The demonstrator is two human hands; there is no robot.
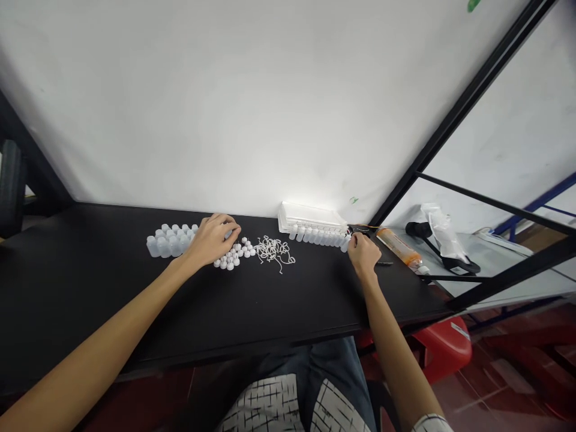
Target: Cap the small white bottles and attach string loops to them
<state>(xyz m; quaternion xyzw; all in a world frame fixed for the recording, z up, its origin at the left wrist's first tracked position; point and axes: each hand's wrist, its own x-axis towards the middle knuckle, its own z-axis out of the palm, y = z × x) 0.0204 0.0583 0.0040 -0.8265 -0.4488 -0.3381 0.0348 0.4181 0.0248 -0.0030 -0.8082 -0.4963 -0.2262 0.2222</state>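
Observation:
My left hand (219, 239) is over the table between a block of translucent bottles (168, 241) and a cluster of small white caps (230, 259). Its fingers curl down, and a bit of something translucent shows by the fingertips. To the right of the caps lies a tangle of thin white tubes (273, 249). My right hand (363, 251) is closed at the right end of a row of small bottles (317, 236), its fingertips at the last one. What it grips is too small to make out. Behind the row sits a white stack of trays or sheets (308, 216).
The black table (252, 306) runs along a white wall. At its right end lie an orange-and-clear bottle (399, 247) and a thin dark tool (384, 264). Beyond the black frame, a shelf holds a black object (459, 265). A red stool (443, 348) stands below.

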